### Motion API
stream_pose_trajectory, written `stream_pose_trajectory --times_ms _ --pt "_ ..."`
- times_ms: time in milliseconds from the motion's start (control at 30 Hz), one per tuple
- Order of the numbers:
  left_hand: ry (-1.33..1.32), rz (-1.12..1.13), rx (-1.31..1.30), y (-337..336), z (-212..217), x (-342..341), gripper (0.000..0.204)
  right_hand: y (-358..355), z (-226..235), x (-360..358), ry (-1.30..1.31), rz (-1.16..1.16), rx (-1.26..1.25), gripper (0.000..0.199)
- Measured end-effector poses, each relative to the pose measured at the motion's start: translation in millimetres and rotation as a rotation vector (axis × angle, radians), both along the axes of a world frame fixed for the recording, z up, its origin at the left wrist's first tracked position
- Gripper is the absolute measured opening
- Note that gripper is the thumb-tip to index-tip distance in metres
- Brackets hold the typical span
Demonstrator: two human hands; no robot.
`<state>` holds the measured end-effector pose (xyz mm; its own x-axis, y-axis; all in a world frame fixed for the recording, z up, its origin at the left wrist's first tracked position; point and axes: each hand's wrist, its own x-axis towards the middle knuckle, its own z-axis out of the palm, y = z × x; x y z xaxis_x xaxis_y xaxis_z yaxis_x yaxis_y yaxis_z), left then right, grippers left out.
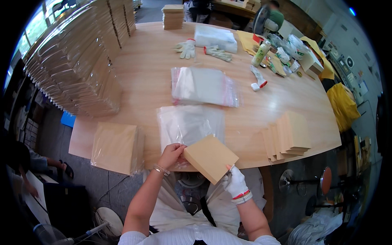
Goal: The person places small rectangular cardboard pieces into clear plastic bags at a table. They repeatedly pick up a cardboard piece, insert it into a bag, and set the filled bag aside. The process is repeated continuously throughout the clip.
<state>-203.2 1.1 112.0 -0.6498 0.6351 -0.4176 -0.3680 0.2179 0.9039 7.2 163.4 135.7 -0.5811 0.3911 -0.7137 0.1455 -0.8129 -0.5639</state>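
Note:
A square, kraft-brown block of board (211,159) is held tilted over the table's near edge. My right hand (235,183), in a white glove with a red cuff, grips its lower right corner with thumb and fingers closed. At the block's left corner is my bare left hand (173,153), its fingers pinched at the near edge of a clear plastic bag (190,124). That bag lies flat on a pile of similar ones, partly covered by the block. Just beyond lies another pile of clear bags (202,85) with pinkish edges.
Wrapped brown packs (77,61) are stacked high at left; one wrapped pack (114,145) sits near the left edge. Several brown blocks (290,132) lean at right. Gloves (186,49), a spray can (261,53) and clutter lie farther back. Another person (275,16) sits beyond the table.

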Motion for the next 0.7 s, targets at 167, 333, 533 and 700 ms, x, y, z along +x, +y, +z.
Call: stream_pose_trajectory --times_ms 167,333,533,700 --pt "0.566 -0.011 -0.127 -4 -18 17 0.024 -1 8 -2 0.054 0.026 0.13 0.018" --pt "0.717 0.03 -0.349 6 8 43 0.043 -14 8 5 0.092 -0.016 0.101 0.02" --pt "0.692 0.12 -0.285 4 0 66 0.057 -38 2 30 0.145 -0.064 0.045 0.023" --pt "0.703 0.027 -0.288 -1 -4 84 0.058 -54 8 48 0.114 -0.065 0.127 0.026"
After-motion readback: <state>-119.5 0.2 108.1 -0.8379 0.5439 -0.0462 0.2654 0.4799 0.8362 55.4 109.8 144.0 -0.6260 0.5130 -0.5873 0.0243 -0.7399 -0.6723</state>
